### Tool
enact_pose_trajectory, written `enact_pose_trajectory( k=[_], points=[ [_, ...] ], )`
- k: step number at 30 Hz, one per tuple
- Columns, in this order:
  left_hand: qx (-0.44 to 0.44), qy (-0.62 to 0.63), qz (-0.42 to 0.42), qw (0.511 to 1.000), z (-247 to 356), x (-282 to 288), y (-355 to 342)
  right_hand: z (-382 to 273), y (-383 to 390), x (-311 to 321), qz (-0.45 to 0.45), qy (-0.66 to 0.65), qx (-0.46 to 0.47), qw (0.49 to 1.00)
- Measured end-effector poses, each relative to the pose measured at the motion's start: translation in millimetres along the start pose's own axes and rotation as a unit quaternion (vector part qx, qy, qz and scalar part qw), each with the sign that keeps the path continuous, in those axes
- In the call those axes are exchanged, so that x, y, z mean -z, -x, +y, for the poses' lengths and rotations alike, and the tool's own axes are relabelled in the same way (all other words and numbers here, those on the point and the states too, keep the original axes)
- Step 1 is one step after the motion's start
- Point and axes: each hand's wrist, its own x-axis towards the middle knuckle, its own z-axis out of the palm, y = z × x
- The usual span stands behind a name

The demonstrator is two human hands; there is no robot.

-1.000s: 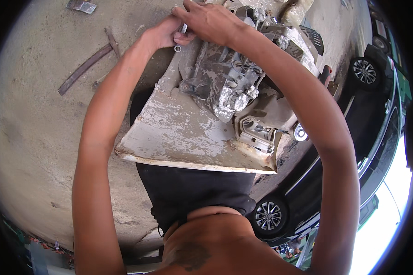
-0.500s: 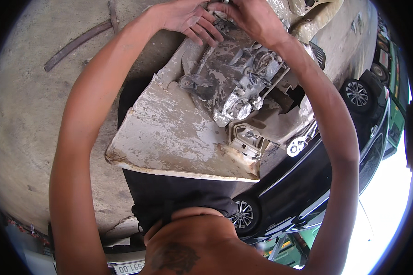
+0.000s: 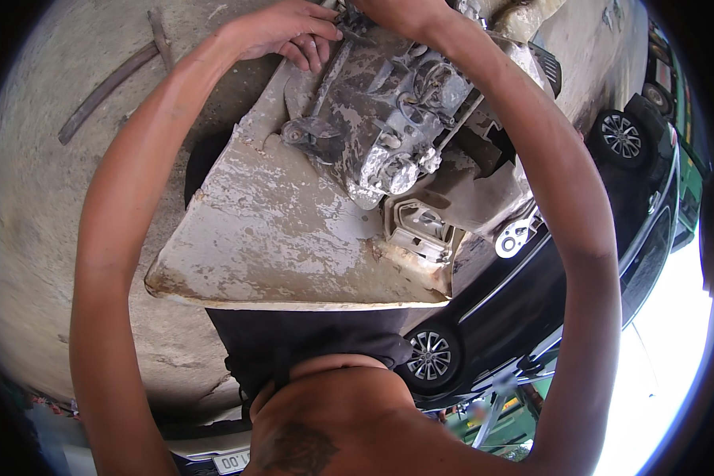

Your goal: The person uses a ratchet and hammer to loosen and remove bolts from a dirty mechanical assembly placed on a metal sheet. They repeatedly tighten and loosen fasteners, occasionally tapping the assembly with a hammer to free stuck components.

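Observation:
Across the dark clothing on my lap lies a large, paint-worn, pale metal panel. A dirty grey metal assembly, with round housings and a lever, is on its far part. My left hand is at the far edge of this assembly; its fingers are bent, and the thumb and forefinger come together on something too small to make out. Close by on the right, my right hand reaches over the far end of the assembly. The picture's upper edge cuts off its fingers.
A chrome tool with a round head, like a ratchet, lies by the panel's right side. On the concrete floor at far left are dark curved strips. A black car stands to the right, with a green vehicle beyond it.
The left hand's spread fingers have curled in. Both hands have shifted left and farther away, the right one partly out of the picture. The panel appears slightly more to the left.

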Motion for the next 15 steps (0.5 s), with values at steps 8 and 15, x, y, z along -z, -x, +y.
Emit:
enact_pose_trajectory(
  k=[8,15],
  points=[
    [0.007,0.07,-0.046,0.996,-0.4,3.1,-16.3,5.8,-2.8,-14.0,-0.001,0.066,0.133,0.989],
    [0.048,0.053,-0.005,0.997,-6.4,7.3,-15.6,-5.9,-28.9,-27.3,-0.033,0.154,0.152,0.976]
  ],
)
